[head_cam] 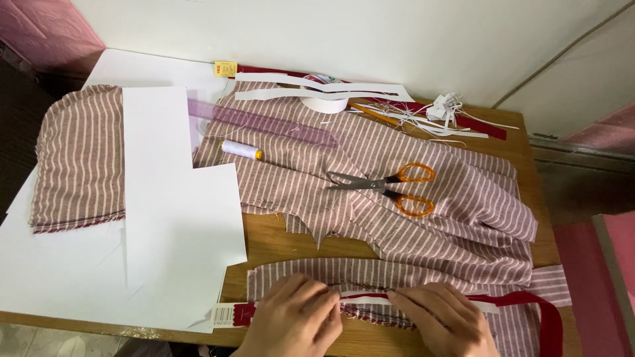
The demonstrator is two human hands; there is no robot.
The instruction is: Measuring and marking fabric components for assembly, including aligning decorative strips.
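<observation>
1. Your left hand [294,317] sits at the near edge of the bench [278,241], fingers curled down, fingertips pressing on a narrow striped fabric strip [311,272]
2. Your right hand [442,318] is just beside it, fingers together, tips pinching the strip's folded edge where a white paper piece [365,294] lies along it
3. The two hands nearly meet at the fingertips, small gap between
4. A dark red band [539,311] runs along the strip under your right hand and loops off toward the right corner
5. Orange-handled scissors [390,186] lie shut on the large striped cloth [463,205], well behind your hands
6. White thread spool [239,150] and clear purple ruler [264,124] rest further back on the same cloth
7. White paper pattern sheet [178,205] covers the left side, partly over another striped piece [79,158]
8. Roll of white tape [324,100] and paper offcuts [443,112] sit by the wall
</observation>
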